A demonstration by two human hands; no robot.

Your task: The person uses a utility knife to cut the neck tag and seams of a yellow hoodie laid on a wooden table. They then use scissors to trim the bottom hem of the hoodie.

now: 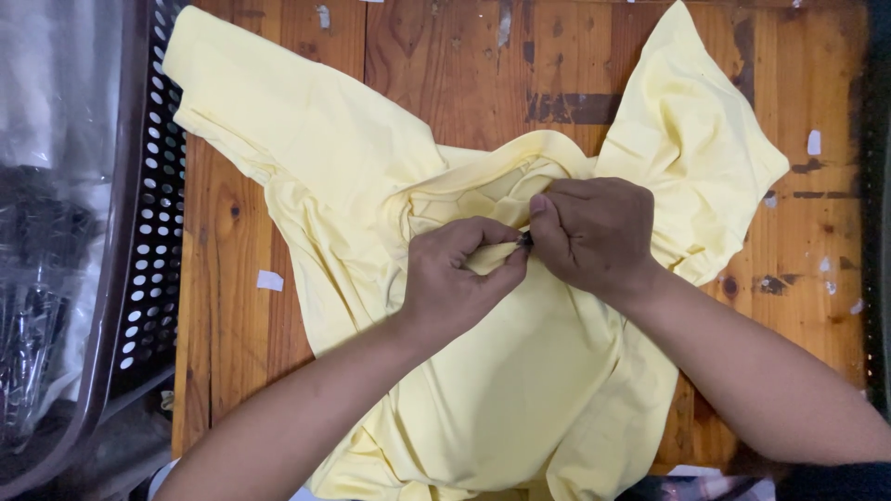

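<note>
Two bare arms reach up from the bottom edge and meet over a soft yellow shirt [520, 371]. The shirt is thin, smooth cloth, pale like butter, and it lies spread on a wooden table [232, 306] with many creases and folds. Its bottom part hangs off the near edge of the table. The left hand [457, 278] is curled almost shut, and its fingers and thumb pinch a small bit of the cloth near the neck. The right hand [594, 237] is curled tight too, and its fingertips press against the left hand's fingers at the same spot. A tiny dark thing [524, 239] shows between the two hands, but it is too small to tell what it is. Just past the hands, the round neck hole [506, 167] of the shirt bunches up in thick folds. One short sleeve [251, 93] spreads far to the left and the other [691, 121] fans out to the right. The table is made of brown planks, scratched and worn, with dark patches and little white scraps of paper [270, 280] stuck on it. At the left side stands a dark plastic basket [153, 232] full of round holes. Shiny clear plastic bags [46, 186] lie inside it.
</note>
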